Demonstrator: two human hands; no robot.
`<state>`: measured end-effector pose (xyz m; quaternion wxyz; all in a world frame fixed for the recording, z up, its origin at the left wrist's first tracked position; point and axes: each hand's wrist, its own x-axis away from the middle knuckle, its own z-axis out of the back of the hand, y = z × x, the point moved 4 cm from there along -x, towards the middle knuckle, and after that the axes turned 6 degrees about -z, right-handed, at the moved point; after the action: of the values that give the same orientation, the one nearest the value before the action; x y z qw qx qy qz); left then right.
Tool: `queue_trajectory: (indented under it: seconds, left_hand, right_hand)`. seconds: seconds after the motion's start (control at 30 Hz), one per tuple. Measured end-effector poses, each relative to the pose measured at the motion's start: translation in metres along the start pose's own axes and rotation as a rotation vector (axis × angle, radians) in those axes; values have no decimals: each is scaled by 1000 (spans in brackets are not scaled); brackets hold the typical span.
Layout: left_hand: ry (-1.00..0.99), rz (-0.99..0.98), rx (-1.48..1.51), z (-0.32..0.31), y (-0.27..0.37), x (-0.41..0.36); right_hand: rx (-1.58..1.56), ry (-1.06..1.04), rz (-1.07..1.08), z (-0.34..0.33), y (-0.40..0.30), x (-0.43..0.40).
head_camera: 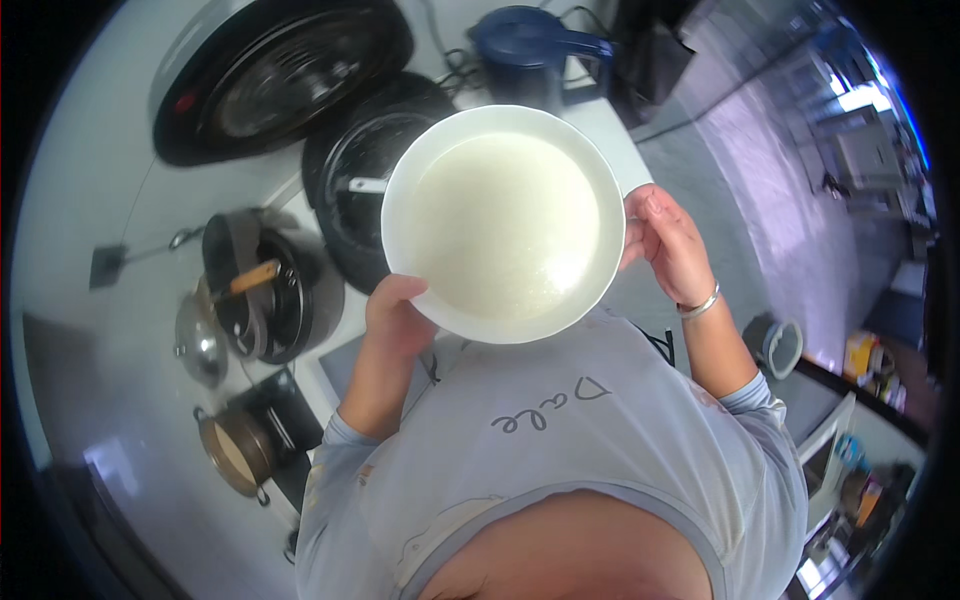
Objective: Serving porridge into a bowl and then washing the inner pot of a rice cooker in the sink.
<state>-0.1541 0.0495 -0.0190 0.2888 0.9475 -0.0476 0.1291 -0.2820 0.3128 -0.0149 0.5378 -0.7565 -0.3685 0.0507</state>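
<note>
A large white bowl (pixel 504 225) of pale, whitish liquid is held up in front of my chest, between my two hands. My left hand (pixel 397 315) grips its lower left rim, the thumb over the edge and the fingers hidden beneath. On the right side, my right hand (pixel 667 244) supports the rim with its fingers, partly hidden behind the bowl; a silver bangle (pixel 701 301) circles that wrist. Behind the bowl, and partly covered by it, lies a round black electric pan (pixel 341 217) with a light handle or tab; its large black lid (pixel 289 82) stands raised against the wall.
A blue-lidded pitcher (pixel 521 45) stands at the counter's far end beside cables. To the left are stacked dark pots (pixel 326 292) with a wooden handle, a metal lid (pixel 201 341) and a two-handled pot (pixel 238 454) at the hob. A grey bin (pixel 772 345) stands on the right.
</note>
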Motion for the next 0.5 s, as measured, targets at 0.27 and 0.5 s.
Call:
queue_trajectory:
  seconds: [0.27,0.5]
  left_hand:
    - [-103,189,-235,-60,-74,-85]
    - [-225,258,-264,-160,-183,-155]
  right_hand:
    - [127,283,121,61,-20,90]
    - [377,293,237,172,-46,157]
